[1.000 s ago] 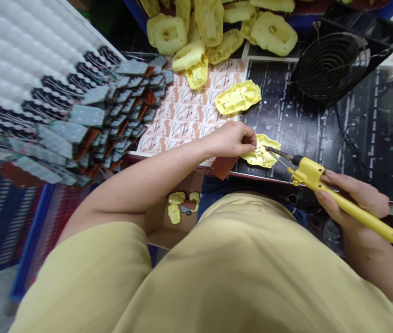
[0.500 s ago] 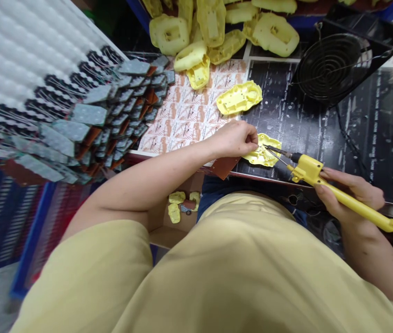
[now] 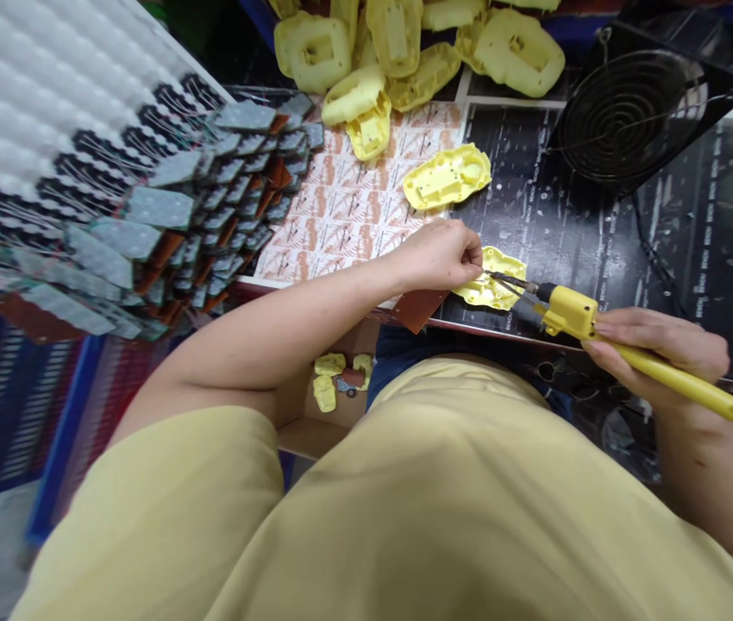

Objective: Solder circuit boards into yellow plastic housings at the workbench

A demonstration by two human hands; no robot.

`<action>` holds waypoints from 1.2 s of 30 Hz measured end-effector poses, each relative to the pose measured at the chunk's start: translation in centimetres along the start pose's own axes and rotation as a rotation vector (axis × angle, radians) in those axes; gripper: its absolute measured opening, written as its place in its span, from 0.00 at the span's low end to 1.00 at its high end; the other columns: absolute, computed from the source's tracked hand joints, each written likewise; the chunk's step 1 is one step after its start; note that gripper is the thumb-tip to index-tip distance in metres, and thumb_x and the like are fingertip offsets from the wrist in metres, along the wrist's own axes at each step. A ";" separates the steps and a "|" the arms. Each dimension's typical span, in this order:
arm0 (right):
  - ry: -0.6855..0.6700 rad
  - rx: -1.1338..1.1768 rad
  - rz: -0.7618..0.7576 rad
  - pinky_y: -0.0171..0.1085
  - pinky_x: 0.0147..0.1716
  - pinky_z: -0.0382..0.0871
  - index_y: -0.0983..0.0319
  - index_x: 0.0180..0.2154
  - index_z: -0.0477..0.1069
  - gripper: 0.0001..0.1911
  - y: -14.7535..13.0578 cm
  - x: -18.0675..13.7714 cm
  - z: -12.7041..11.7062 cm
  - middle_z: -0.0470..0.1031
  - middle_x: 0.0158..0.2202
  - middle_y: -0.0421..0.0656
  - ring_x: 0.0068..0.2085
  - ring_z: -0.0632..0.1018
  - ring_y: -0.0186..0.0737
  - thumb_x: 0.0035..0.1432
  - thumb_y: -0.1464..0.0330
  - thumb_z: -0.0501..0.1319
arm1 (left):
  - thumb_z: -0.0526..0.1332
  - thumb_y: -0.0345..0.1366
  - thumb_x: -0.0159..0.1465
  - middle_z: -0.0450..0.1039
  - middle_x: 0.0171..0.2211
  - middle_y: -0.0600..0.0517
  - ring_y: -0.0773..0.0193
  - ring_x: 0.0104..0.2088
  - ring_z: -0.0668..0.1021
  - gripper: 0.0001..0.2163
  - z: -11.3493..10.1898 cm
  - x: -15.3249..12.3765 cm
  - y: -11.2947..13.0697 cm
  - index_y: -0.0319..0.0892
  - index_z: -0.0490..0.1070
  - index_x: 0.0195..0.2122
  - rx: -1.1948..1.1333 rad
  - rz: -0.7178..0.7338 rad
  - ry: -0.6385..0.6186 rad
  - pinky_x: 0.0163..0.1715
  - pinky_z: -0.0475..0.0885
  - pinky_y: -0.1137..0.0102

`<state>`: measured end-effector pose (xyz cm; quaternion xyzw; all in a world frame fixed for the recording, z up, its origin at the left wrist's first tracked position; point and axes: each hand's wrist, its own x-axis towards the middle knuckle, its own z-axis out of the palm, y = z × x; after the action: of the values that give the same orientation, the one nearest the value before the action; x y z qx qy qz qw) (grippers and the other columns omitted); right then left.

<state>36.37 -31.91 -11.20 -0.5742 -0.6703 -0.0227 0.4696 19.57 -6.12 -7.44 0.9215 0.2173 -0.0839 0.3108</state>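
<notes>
My left hand [image 3: 441, 253] curls, fingertips pinched on the yellow shell [image 3: 494, 286] at the table's near edge. At three o'clock, my right hand [image 3: 657, 349] wraps the soldering iron [image 3: 605, 336], tip on the shell.

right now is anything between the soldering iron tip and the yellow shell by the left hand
Nothing visible. The right hand holds the soldering iron with its tip already on the yellow shell. The left hand pinches the shell's near edge, beside the tip rather than across it.
</notes>
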 end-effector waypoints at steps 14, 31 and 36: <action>0.274 -0.079 0.126 0.32 0.29 0.82 0.57 0.45 0.85 0.12 0.6 -2.4 0.5 0.88 0.36 0.40 0.31 0.87 0.39 0.59 0.68 0.78 | 0.65 0.25 0.56 0.76 0.25 0.55 0.63 0.33 0.80 0.06 0.4 0.3 -0.6 0.40 0.81 0.30 -0.062 0.028 0.029 0.47 0.74 0.66; 0.500 -0.331 0.155 0.32 0.32 0.81 0.62 0.54 0.85 0.17 0.4 -4.0 1.3 0.88 0.39 0.46 0.32 0.88 0.42 0.67 0.61 0.73 | 0.67 0.52 0.72 0.68 0.73 0.31 0.37 0.72 0.72 0.36 3.9 -3.4 -6.3 0.39 0.66 0.76 0.232 0.438 0.207 0.71 0.68 0.44; 0.451 -0.266 0.210 0.32 0.36 0.82 0.60 0.52 0.85 0.16 0.6 -3.5 2.2 0.88 0.39 0.45 0.34 0.88 0.41 0.64 0.63 0.75 | 0.64 0.58 0.71 0.78 0.66 0.37 0.46 0.64 0.81 0.36 1.1 -13.2 -9.3 0.40 0.71 0.73 0.107 0.242 0.231 0.65 0.75 0.59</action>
<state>35.19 -33.03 -15.02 -0.6777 -0.4767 -0.1889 0.5271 3.52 -4.77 -9.53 0.9597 0.1341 0.0491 0.2422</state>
